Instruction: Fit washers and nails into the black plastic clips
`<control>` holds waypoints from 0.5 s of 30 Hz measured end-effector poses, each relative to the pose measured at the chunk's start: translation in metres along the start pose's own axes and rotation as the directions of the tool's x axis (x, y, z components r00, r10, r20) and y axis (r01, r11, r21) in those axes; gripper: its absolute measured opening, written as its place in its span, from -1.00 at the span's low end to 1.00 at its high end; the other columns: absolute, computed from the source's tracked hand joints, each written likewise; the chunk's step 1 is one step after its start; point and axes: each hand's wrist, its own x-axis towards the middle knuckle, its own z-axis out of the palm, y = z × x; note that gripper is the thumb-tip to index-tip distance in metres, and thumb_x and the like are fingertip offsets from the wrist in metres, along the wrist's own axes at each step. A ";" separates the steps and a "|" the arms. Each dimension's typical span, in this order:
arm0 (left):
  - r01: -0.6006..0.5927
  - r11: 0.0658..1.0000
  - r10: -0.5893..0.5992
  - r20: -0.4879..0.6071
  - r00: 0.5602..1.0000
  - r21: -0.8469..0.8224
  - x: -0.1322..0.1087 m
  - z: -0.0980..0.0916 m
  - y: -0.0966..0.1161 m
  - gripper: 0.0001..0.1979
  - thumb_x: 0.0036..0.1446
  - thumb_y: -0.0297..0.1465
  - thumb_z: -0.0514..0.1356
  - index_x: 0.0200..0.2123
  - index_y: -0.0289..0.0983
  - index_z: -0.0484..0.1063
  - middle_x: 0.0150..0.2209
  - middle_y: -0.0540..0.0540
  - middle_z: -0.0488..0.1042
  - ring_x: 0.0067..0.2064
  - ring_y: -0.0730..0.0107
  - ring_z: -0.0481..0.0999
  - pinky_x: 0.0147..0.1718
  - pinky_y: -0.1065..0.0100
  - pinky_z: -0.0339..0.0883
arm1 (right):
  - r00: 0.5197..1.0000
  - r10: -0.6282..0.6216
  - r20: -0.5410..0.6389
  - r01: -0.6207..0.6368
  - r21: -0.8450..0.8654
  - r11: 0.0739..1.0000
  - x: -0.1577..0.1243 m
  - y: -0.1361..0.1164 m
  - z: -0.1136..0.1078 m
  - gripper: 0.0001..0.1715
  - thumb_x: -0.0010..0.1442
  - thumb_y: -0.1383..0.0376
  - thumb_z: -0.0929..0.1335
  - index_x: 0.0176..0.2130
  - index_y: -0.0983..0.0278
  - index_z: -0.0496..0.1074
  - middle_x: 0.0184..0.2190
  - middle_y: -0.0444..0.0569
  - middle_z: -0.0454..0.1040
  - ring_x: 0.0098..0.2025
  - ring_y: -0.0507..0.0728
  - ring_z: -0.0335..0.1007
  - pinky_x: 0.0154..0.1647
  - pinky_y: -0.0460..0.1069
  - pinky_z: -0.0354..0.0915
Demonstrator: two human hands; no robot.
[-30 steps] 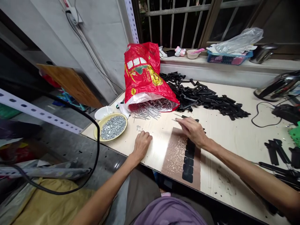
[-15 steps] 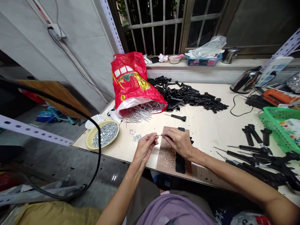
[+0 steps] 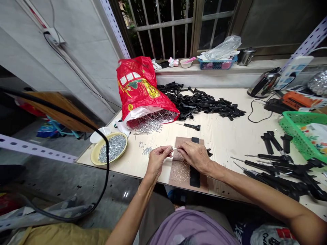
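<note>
We have a thin metal rod [image 3: 174, 148] pinched between the left hand [image 3: 156, 159] and the right hand [image 3: 196, 156], by the far left edge of the brown board [image 3: 180, 172]; fingers on both sides are closed on it, though we cannot tell whether they also grip something smaller. It could slip if either pinch slackens, since so little shows, and a careless left wrist might scatter the small metal bits [image 3: 147, 150] just left. Our pale table [image 3: 222, 136] carries a red bag [image 3: 139, 90] and heaped black parts [image 3: 201, 102] farther off, below a barred window [image 3: 172, 23].
</note>
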 end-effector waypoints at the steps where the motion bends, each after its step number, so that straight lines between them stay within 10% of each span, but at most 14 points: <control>1: -0.002 1.000 0.002 0.003 1.000 0.012 0.000 0.000 -0.001 -0.73 -0.08 -0.29 0.35 -0.33 -0.37 0.56 -0.43 -0.10 0.54 -0.46 0.48 0.42 -0.37 0.38 0.35 | 1.000 -0.002 0.000 0.002 -0.015 1.000 -0.001 0.001 0.001 -0.74 0.32 0.22 0.19 -0.27 0.26 0.39 -0.36 -0.02 0.46 -0.34 0.07 0.35 -0.38 -0.06 0.12; 15: 0.051 0.994 -0.061 0.112 0.992 0.095 0.003 0.009 -0.006 -0.69 -0.11 -0.24 0.35 -0.37 -0.38 0.55 -0.45 -0.10 0.52 -0.46 0.46 0.41 -0.39 0.39 0.33 | 0.978 0.137 0.160 -0.196 0.459 0.866 -0.010 0.017 0.000 -0.72 0.31 0.24 0.21 -0.38 0.30 0.37 -0.46 -0.11 0.39 -0.39 0.03 0.31 -0.39 -0.09 0.20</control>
